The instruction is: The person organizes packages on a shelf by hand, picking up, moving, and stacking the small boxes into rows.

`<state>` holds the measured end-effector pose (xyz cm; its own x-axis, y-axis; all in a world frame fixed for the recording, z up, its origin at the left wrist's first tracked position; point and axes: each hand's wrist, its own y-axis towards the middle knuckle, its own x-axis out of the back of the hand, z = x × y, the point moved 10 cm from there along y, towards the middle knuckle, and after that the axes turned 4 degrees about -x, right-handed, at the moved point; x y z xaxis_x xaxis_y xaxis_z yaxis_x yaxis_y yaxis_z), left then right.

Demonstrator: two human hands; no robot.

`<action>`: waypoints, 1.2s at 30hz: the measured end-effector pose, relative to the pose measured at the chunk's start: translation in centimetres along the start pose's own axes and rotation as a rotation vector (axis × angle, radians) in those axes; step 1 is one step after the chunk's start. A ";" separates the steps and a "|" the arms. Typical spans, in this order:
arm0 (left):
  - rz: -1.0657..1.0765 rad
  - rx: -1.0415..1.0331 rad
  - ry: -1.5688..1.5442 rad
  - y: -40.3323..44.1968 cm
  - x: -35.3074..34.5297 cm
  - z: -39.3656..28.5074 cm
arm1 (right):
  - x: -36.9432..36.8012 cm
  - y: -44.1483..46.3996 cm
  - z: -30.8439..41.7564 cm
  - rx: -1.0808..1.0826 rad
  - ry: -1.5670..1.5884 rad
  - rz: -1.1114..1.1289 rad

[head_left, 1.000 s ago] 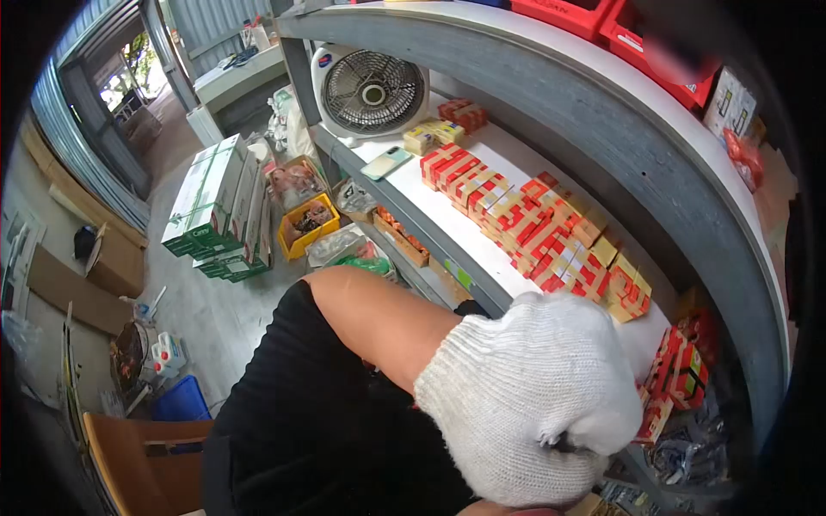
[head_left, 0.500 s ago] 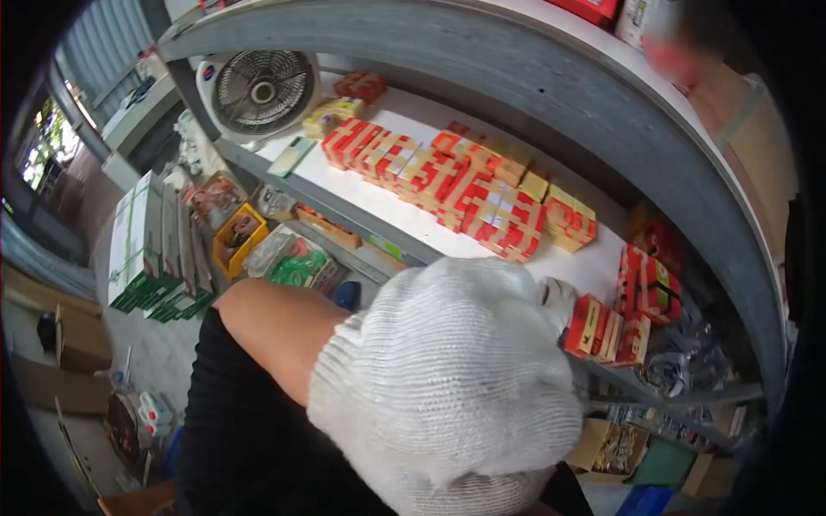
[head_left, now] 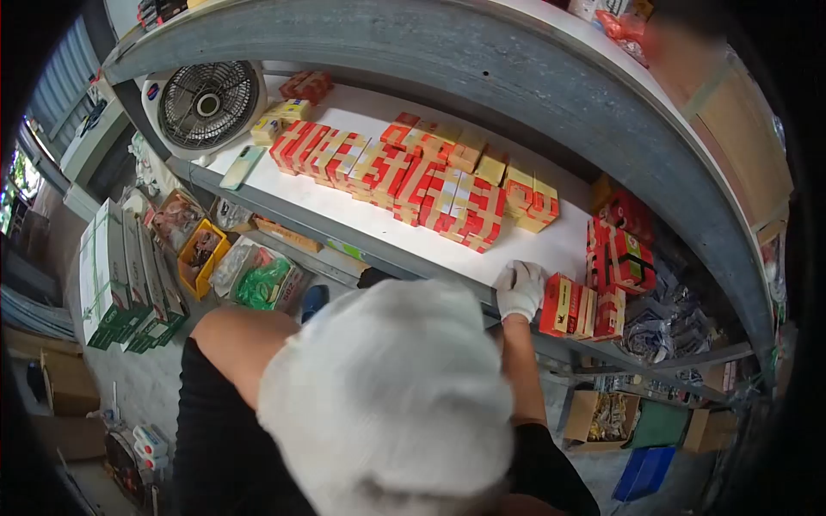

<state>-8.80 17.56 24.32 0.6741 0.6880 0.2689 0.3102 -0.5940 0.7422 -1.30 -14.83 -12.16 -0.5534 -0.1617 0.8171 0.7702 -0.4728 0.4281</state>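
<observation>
My left hand (head_left: 387, 370), in a white knitted glove, fills the lower middle of the view, very close to the camera and blurred. Its fingers are hidden, as is anything they might hold. My right hand (head_left: 520, 289), also in a white glove, rests at the front edge of the white shelf (head_left: 387, 228). Its fingers look loosely curled, and I see nothing in them. Just right of that hand stand small red and cream boxes (head_left: 564, 303). Behind it, a long row of taped red and cream boxes (head_left: 370, 172) runs along the shelf.
A box fan (head_left: 206, 103) and a phone (head_left: 243, 167) are at the shelf's left end. Below are a yellow bin (head_left: 202, 267), long green-and-white cartons (head_left: 112, 275) and a blue bin (head_left: 644, 473). A grey metal beam (head_left: 482, 64) crosses above the shelf.
The view has shifted, so the fan and boxes appear further left. My left hand sits lower and to the left in view. My right hand and forearm now show more fully.
</observation>
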 end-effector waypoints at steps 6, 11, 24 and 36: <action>0.091 -0.048 -0.493 0.8 -1.1 0.9 | 0.1 0.2 0.1 0.079 -0.029 -0.091; 0.316 -0.021 -0.765 -0.1 -2.3 0.2 | -0.3 0.1 -0.4 0.078 -0.019 -0.089; 0.372 -0.044 -0.741 -4.5 -3.3 2.7 | -0.6 0.2 -0.5 0.041 -0.019 -0.043; 0.426 -0.105 -0.793 -0.9 -2.1 1.7 | -0.5 0.2 -0.4 0.064 -0.030 -0.065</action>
<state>-9.35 15.91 21.99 0.9938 -0.0932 0.0609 -0.1077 -0.6650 0.7391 -1.00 -15.16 -12.62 -0.5937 -0.1060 0.7977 0.7522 -0.4252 0.5033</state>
